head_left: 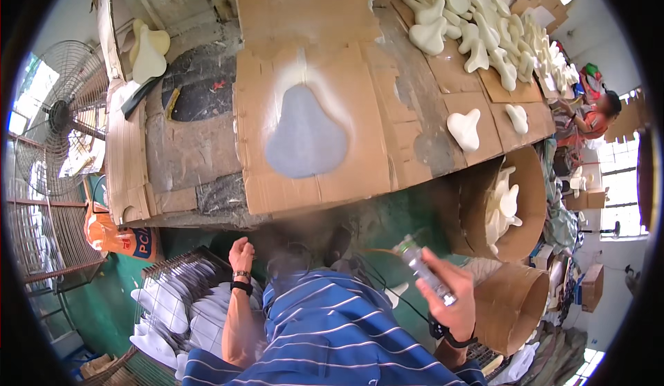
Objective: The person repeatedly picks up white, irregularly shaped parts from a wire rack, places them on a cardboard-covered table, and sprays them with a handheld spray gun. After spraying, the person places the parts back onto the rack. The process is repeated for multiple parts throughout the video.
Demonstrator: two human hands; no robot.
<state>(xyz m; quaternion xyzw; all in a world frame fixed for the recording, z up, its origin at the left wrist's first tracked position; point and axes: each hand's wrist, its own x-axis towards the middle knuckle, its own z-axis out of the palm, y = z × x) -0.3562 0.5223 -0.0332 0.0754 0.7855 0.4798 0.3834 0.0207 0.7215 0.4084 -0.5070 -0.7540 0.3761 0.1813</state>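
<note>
Right hand point(451, 296) wraps around a spray gun point(423, 270), a metallic cylinder-like tool angled up-left, held low right above the striped shirt point(339, 337); a thin hose or cord seems to trail left from it, hard to tell. Left hand point(241, 253) is curled into a loose fist, holding nothing visible, raised by the table edge, a dark watch band on the wrist; it hangs above a wire rack point(181, 270) of white pear-shaped pieces point(200, 313) at lower left. Head view, only view: cardboard-covered workbench point(207, 151) fills the middle, and on the cardboard sheet point(311, 116) sits a grey-blue pear-shaped spray outline point(306, 135) ringed with white overspray, straight ahead of both hands and well apart from them. Cream-coloured pear-shaped foam pieces point(477, 33) lie in rows at upper right of the bench, one single piece point(464, 129) near the bench's right edge. Cardboard drum point(512, 203) on its side at right holds more cream pieces. Big metal fan point(59, 120) at far left. Another person point(588, 120) in an orange top works at far right, hands unclear.
</note>
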